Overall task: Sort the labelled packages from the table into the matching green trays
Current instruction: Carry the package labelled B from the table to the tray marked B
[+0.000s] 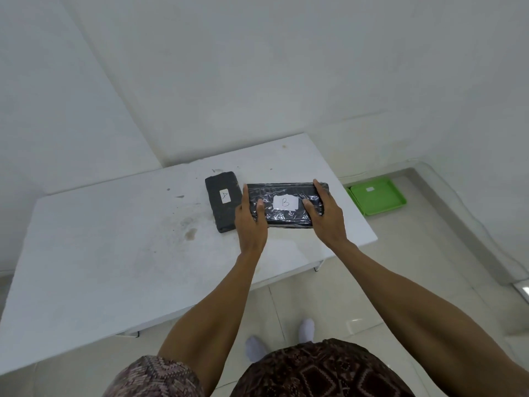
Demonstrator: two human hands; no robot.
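Note:
A black, shiny-wrapped package with a white label marked B [286, 196] is held over the right part of the white table [114, 253]. My left hand [252, 222] grips its left end and my right hand [323, 216] grips its right end. Just to the left lies a matte black package with a white label marked A [221, 207], flat on the table, close to my left hand. A green tray [378, 197] with a small white label sits on the floor beyond the table's right edge.
White walls stand behind the table, meeting in a corner at the left. The floor at the right and in front is pale tile. My feet in white socks [306, 329] stand near the table's front edge. A raised white ledge runs along the right wall.

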